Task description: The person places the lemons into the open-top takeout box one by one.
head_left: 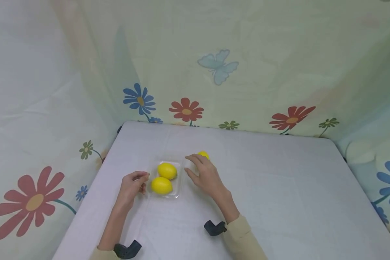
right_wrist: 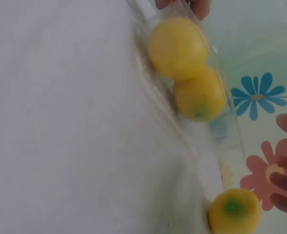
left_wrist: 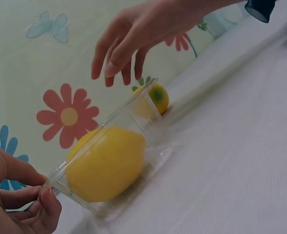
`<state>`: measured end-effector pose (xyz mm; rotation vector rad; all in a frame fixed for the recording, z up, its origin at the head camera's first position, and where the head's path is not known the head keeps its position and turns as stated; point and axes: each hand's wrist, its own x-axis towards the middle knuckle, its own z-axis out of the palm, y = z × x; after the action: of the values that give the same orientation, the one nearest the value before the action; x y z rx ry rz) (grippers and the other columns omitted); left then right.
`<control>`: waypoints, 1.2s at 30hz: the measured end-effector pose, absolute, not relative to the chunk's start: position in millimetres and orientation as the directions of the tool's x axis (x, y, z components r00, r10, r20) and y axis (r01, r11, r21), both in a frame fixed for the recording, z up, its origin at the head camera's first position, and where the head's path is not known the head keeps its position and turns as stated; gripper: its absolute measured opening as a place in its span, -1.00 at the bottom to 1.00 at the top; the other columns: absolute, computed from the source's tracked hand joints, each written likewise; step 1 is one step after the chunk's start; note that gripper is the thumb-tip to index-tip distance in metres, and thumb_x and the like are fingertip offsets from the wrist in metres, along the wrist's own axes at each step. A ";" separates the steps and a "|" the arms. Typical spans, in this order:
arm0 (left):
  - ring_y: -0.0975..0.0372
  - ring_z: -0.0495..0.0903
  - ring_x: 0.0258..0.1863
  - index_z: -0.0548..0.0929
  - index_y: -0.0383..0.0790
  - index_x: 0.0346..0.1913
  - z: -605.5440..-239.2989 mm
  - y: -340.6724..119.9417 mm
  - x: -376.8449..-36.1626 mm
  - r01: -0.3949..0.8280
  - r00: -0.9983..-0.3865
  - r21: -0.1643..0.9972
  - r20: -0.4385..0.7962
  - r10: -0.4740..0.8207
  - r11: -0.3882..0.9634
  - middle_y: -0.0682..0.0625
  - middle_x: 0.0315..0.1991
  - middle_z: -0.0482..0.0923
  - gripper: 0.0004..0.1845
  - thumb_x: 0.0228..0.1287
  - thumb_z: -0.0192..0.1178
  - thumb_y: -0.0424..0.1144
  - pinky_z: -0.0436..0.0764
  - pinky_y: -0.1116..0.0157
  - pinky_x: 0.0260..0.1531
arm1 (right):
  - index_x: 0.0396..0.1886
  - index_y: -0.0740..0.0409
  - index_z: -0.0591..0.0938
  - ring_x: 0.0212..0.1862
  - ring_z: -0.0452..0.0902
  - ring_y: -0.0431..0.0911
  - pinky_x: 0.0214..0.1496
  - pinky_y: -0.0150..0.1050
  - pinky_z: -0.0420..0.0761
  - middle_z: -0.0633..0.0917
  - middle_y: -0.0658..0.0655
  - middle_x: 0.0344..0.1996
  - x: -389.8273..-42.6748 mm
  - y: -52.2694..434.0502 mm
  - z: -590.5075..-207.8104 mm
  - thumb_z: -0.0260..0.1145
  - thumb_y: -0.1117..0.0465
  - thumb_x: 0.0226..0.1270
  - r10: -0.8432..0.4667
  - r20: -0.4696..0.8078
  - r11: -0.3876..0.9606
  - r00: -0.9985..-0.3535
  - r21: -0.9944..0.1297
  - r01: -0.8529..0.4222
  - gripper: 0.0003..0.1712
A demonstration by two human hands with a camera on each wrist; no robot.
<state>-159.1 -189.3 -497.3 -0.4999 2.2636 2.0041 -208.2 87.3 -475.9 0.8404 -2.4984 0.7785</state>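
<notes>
Two yellow lemons, one farther back [head_left: 167, 170] and one nearer [head_left: 161, 185], lie in a clear plastic container [head_left: 176, 188] on the table's left half. At its left edge my left hand [head_left: 131, 187] pinches the rim between thumb and fingers, as the left wrist view shows. My right hand [head_left: 207, 176] is spread on the other side, raised, with nothing in its fingers. Just beyond it sits a third lemon [head_left: 203, 154] on the cloth, partly hidden by the hand. In the right wrist view that lemon [right_wrist: 235, 211] shows a greenish tip, apart from the fingers.
A white cloth covers the table [head_left: 279, 187]. Around its back and sides hangs a pale curtain [head_left: 253, 54] printed with flowers and a butterfly. Dark wrist-worn devices sit on the left wrist [head_left: 127, 250] and the right wrist [head_left: 214, 228].
</notes>
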 end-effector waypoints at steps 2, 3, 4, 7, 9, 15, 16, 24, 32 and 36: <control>0.25 0.46 -0.54 0.61 -0.48 0.15 -496.4 -189.7 -158.2 -0.287 -0.944 0.954 -0.265 -0.194 0.092 -0.22 -0.06 0.62 -0.65 0.46 0.21 -0.29 0.57 0.41 -0.57 | 0.19 0.15 0.66 0.17 0.61 0.10 0.19 -0.04 0.70 0.66 0.21 0.15 -213.7 92.3 -479.1 0.50 0.19 0.31 -0.384 0.545 0.682 -0.745 -0.377 -0.627 -0.54; 0.25 0.46 -0.53 0.61 -0.48 0.14 -496.0 -189.6 -157.8 -0.284 -0.945 0.954 -0.262 -0.196 0.092 -0.23 -0.07 0.62 -0.66 0.46 0.21 -0.29 0.57 0.41 -0.56 | 0.18 0.17 0.67 0.16 0.60 0.12 0.16 -0.03 0.72 0.66 0.23 0.16 -216.4 94.4 -480.9 0.51 0.19 0.30 -0.359 0.552 0.694 -0.753 -0.381 -0.611 -0.54; 0.25 0.46 -0.53 0.61 -0.47 0.14 -495.8 -189.4 -157.8 -0.283 -0.945 0.955 -0.262 -0.197 0.092 -0.24 -0.07 0.62 -0.66 0.46 0.21 -0.29 0.58 0.41 -0.56 | 0.17 0.18 0.67 0.16 0.59 0.14 0.14 -0.01 0.72 0.65 0.26 0.17 -218.9 96.1 -482.5 0.52 0.19 0.29 -0.330 0.554 0.705 -0.765 -0.394 -0.590 -0.53; 0.24 0.46 -0.53 0.61 -0.47 0.12 -496.0 -189.2 -158.0 -0.282 -0.945 0.955 -0.260 -0.200 0.094 -0.26 -0.06 0.62 -0.67 0.46 0.20 -0.29 0.58 0.42 -0.55 | 0.19 0.19 0.65 0.16 0.57 0.20 0.10 0.04 0.73 0.61 0.30 0.22 -225.1 99.4 -487.5 0.55 0.16 0.26 -0.243 0.518 0.739 -0.820 -0.449 -0.503 -0.48; 0.24 0.46 -0.54 0.62 -0.46 0.11 -496.4 -189.1 -158.2 -0.285 -0.944 0.954 -0.263 -0.202 0.091 -0.28 -0.07 0.62 -0.69 0.45 0.21 -0.30 0.58 0.42 -0.55 | 0.25 0.18 0.61 0.18 0.54 0.21 0.09 0.06 0.73 0.57 0.31 0.26 -228.4 99.8 -490.7 0.54 0.11 0.27 -0.197 0.456 0.756 -0.868 -0.493 -0.431 -0.41; 0.24 0.46 -0.53 0.62 -0.46 0.11 -495.2 -190.0 -158.1 -0.293 -0.942 0.952 -0.271 -0.198 0.092 -0.27 -0.07 0.60 -0.69 0.45 0.21 -0.31 0.59 0.42 -0.55 | 0.41 0.08 0.50 0.24 0.47 0.25 0.12 0.17 0.69 0.47 0.31 0.36 -237.0 95.3 -497.9 0.49 -0.02 0.33 -0.142 0.253 0.782 -0.957 -0.564 -0.266 -0.28; 0.24 0.46 -0.53 0.62 -0.47 0.11 -494.8 -190.0 -158.2 -0.292 -0.943 0.952 -0.270 -0.195 0.094 -0.26 -0.08 0.60 -0.69 0.45 0.21 -0.31 0.58 0.42 -0.55 | 0.42 0.07 0.50 0.24 0.48 0.25 0.11 0.19 0.69 0.47 0.31 0.36 -238.3 94.3 -498.9 0.48 -0.01 0.34 -0.140 0.235 0.784 -0.962 -0.566 -0.253 -0.29; 0.23 0.45 -0.53 0.61 -0.48 0.13 -495.3 -190.0 -157.6 -0.283 -0.947 0.954 -0.261 -0.189 0.098 -0.22 -0.10 0.60 -0.66 0.45 0.23 -0.29 0.59 0.40 -0.56 | 0.36 0.10 0.55 0.23 0.52 0.23 0.18 0.15 0.67 0.50 0.33 0.33 -242.4 90.1 -504.0 0.46 0.12 0.36 -0.161 0.221 0.780 -0.962 -0.569 -0.262 -0.40; 0.25 0.45 -0.53 0.62 -0.48 0.11 -497.3 -190.4 -158.2 -0.273 -0.949 0.957 -0.251 -0.191 0.100 -0.28 -0.06 0.60 -0.69 0.45 0.19 -0.32 0.58 0.43 -0.56 | 0.35 0.11 0.56 0.27 0.50 0.24 0.30 0.13 0.61 0.50 0.33 0.34 -243.2 90.9 -506.7 0.48 0.17 0.34 -0.172 0.227 0.769 -0.959 -0.577 -0.275 -0.40; 0.25 0.45 -0.53 0.62 -0.48 0.10 -498.3 -190.7 -158.3 -0.270 -0.950 0.958 -0.249 -0.187 0.097 -0.30 -0.05 0.59 -0.70 0.45 0.19 -0.33 0.57 0.44 -0.57 | 0.35 0.10 0.56 0.29 0.49 0.23 0.32 0.11 0.60 0.50 0.31 0.34 -243.0 91.9 -508.0 0.48 0.18 0.34 -0.179 0.239 0.771 -0.954 -0.569 -0.287 -0.40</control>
<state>-158.3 -190.7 -498.3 -0.4754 2.2782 2.0137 -243.0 91.9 -508.0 0.3705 -2.7926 0.9389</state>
